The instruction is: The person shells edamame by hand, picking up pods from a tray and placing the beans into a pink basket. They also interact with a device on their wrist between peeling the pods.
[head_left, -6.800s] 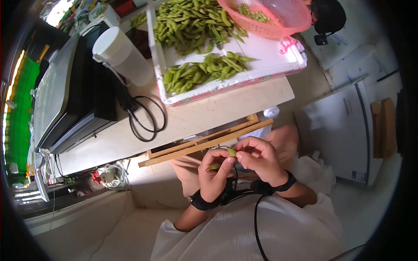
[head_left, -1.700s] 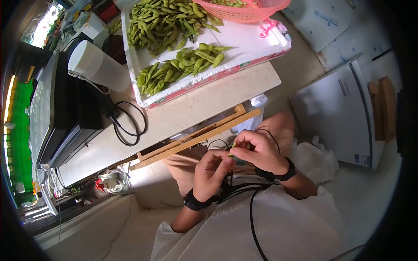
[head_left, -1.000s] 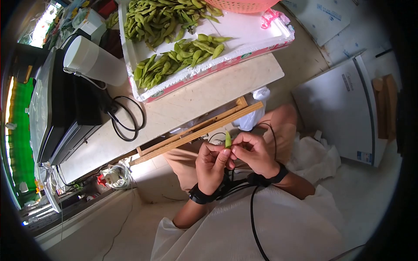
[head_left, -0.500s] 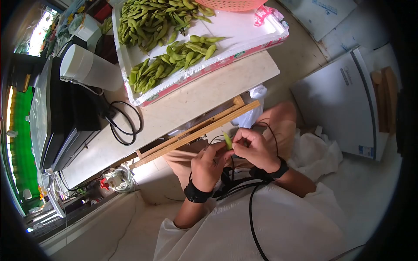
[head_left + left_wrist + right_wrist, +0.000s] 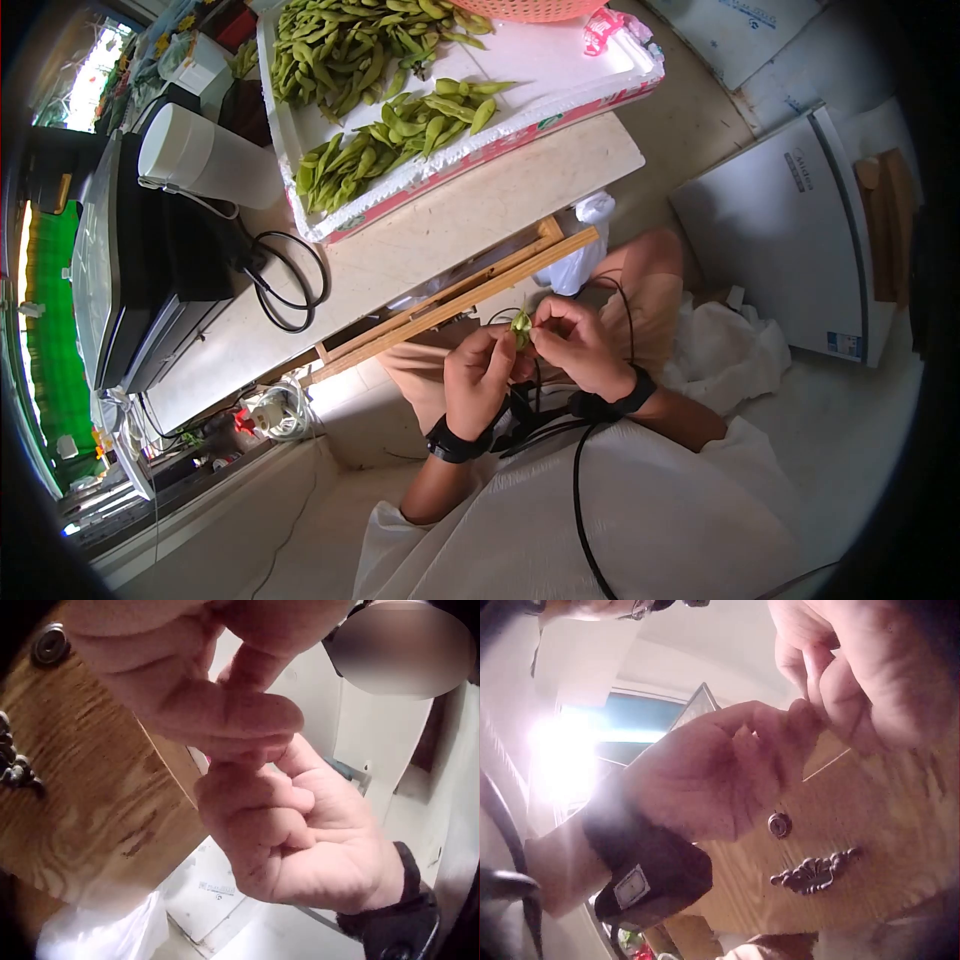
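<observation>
A green edamame pod (image 5: 521, 324) is between the fingertips of both hands, over the lap; it looks split apart, with pale insides showing. My left hand (image 5: 476, 374) pinches it between thumb and forefinger. From the other side my right hand (image 5: 585, 348) pinches its edge, fingers curled. In the left wrist view the right hand (image 5: 300, 825) meets the left hand (image 5: 187, 682) at the fingertips, and the pod is hidden. On the table, a white foam tray (image 5: 560, 95) holds a large heap of edamame pods (image 5: 350, 60) and a smaller pile (image 5: 400, 140) near its front edge.
A pink plastic basket (image 5: 535, 8) sits at the tray's back. Left of the tray stand a lidded white jug (image 5: 205, 155) and a black cable (image 5: 300, 285). A wooden drawer (image 5: 450, 305) juts out above the knees. A white plastic bag (image 5: 575, 255) hangs beside it.
Half a second ago the pod stood whole and upright; now it is spread apart at the fingertips. The left hand has turned slightly. Since the oldest frame, the view has shifted right.
</observation>
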The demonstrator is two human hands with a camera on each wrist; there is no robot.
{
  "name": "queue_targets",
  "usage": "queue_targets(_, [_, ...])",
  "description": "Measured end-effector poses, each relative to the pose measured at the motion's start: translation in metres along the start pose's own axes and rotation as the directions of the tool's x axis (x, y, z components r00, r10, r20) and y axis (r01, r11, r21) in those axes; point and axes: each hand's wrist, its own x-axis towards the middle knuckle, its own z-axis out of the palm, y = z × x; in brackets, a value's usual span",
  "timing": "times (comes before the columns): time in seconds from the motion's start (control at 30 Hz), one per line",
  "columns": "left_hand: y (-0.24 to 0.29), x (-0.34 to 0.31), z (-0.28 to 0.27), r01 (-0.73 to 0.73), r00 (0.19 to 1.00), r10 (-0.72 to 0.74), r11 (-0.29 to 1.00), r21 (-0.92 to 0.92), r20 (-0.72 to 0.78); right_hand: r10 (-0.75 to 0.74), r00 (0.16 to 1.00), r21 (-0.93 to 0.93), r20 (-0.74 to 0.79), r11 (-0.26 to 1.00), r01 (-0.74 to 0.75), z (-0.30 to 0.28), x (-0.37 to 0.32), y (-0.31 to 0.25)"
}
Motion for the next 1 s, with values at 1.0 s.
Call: queue_targets(1.0, [0.000,0.002,0.014,-0.373,0.787,0.611,0.583,0.722,-0.087,0.257,0.906,0.352,0.337,0.858,-0.374,0.003,0.004,-0.006])
